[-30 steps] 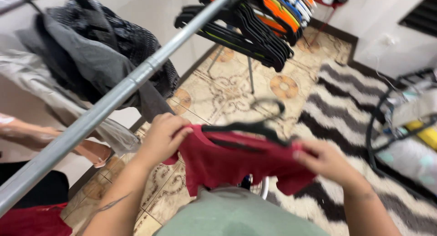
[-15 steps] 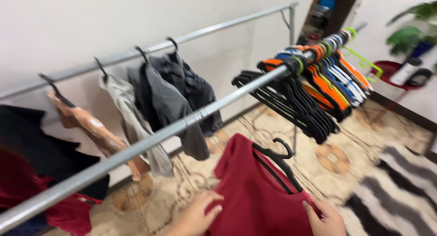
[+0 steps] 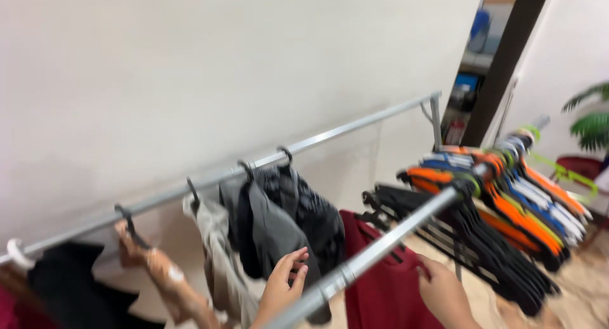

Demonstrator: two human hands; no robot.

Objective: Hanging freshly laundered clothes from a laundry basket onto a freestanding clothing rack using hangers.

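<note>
A red shirt [image 3: 380, 284] hangs low in the centre of the frame on a black hanger [image 3: 374, 220], whose hook shows just above the collar. The right hand [image 3: 444, 296], bottom centre-right, lies against the shirt's right edge with its fingers curled on the cloth; whether it pinches the fabric cannot be told through the blur. The left hand [image 3: 282, 288], bottom centre, is raised beside the shirt with fingers loosely spread and slightly bent, touching or just in front of a grey garment [image 3: 273, 240]; it holds nothing clearly.

A near rail [image 3: 380, 246], a smooth grey metal tube, runs diagonally from the bottom centre toward the upper right and crosses in front of the shirt and between the two hands. On its upper right end hangs a tight bunch of empty hangers [image 3: 501, 208], thin and plastic, black lowest, then orange, blue, white and green.

A far rail [image 3: 254, 164], also bare metal, slants along the plain pale wall [image 3: 222, 69] from the left edge to the right of centre. From it hang, left to right, a black garment [image 3: 70, 291], a tan patterned piece [image 3: 165, 284], a beige one [image 3: 216, 259], the grey garment and a dark textured one [image 3: 314, 221], all limp and folded.

A dark door frame [image 3: 501, 62] stands at the upper right, a green plant [image 3: 590, 116] at the right edge.
</note>
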